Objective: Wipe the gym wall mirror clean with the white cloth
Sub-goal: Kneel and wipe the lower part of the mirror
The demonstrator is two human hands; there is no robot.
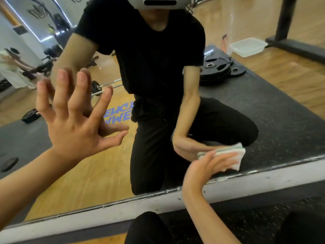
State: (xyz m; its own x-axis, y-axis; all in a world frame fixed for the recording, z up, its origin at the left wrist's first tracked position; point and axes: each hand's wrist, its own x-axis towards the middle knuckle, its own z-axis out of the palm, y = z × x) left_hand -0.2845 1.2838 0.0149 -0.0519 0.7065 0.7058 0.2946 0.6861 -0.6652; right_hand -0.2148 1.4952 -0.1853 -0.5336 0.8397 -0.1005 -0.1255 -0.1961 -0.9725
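Note:
The wall mirror point(263, 120) fills most of the view and reflects me kneeling in black clothes. My left hand point(73, 118) is spread flat with straight fingers, its fingertips against the glass at the left. My right hand point(209, 166) presses the folded white cloth point(235, 155) against the glass low down, just above the mirror's bottom edge. The fingers lie straight over the cloth. The cloth shows a green stripe along one edge.
A pale ledge point(158, 203) runs along the mirror's bottom edge. In the reflection are black weight plates point(218, 69), a clear plastic tub point(248, 46), a barbell point(105, 88), a black rack post point(286, 20) and wooden floor. My knees point(147, 228) rest on dark speckled matting.

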